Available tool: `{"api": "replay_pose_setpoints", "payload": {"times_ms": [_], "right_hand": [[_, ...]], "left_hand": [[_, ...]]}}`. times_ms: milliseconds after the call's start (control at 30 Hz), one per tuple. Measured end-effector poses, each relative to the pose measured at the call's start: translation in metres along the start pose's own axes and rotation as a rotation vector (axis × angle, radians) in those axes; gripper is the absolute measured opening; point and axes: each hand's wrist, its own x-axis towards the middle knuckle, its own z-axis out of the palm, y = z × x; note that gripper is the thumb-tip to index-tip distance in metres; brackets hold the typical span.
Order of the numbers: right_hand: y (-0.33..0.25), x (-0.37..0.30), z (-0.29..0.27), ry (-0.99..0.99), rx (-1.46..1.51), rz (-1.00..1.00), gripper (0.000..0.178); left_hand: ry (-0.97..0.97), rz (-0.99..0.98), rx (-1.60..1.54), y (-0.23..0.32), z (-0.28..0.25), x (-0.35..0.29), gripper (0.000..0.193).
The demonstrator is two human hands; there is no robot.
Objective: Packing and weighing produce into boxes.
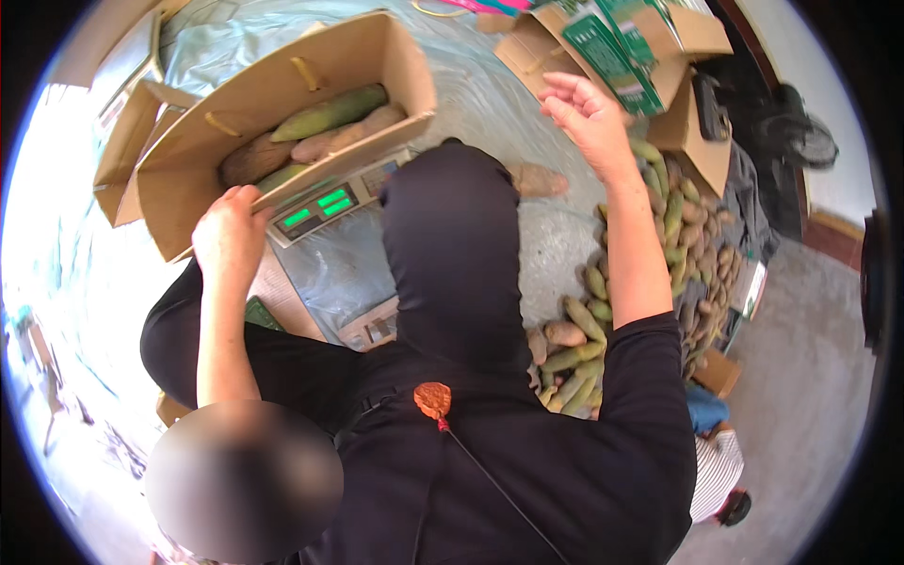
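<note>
My left hand (pixel 229 234) is closed on the near edge of an open cardboard box (pixel 363 52). Inside it lie several long green and brown fruits or tubers (pixel 330 115); I cannot make out their exact kind. Against the box's near side is a digital scale (pixel 317 209) with a lit green display, and the box seems to rest on it. My right hand (pixel 586 121) is raised, its fingers apart and slightly bent, with nothing visible in them. It is close to another open cardboard box (pixel 529 52) with green printed panels (pixel 617 56).
A large heap of similar green and brown produce (pixel 702 235) lies at my right. One brown piece (pixel 541 179) is beyond my knee. Clear plastic sheeting (pixel 471 89) covers the floor. Another person in a striped top (pixel 718 476) is at the lower right.
</note>
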Motion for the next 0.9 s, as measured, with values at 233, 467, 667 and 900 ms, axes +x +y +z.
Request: {"api": "replay_pose_setpoints", "payload": {"times_ms": [233, 467, 667, 900], "right_hand": [[0.167, -0.138, -0.061, 0.079, -0.506, 0.39, 0.037], [0.285, -0.295, -0.041, -0.08, -0.496, 0.919, 0.035], [0.281, -0.36, 0.003, 0.037, -0.113, 1.303, 0.041], [0.28, -0.404, 0.016, -0.317, -0.87, 1.056, 0.035]], "left_hand": [[-0.016, 0.002, 0.023, -0.004, 0.008, 0.003, 0.018], [-0.011, 0.015, 0.087, -0.007, 0.012, 0.001, 0.02], [-0.071, -0.056, 0.123, -0.014, 0.01, 0.001, 0.029], [-0.059, 0.047, -0.052, -0.014, 0.0, -0.004, 0.039]]}}
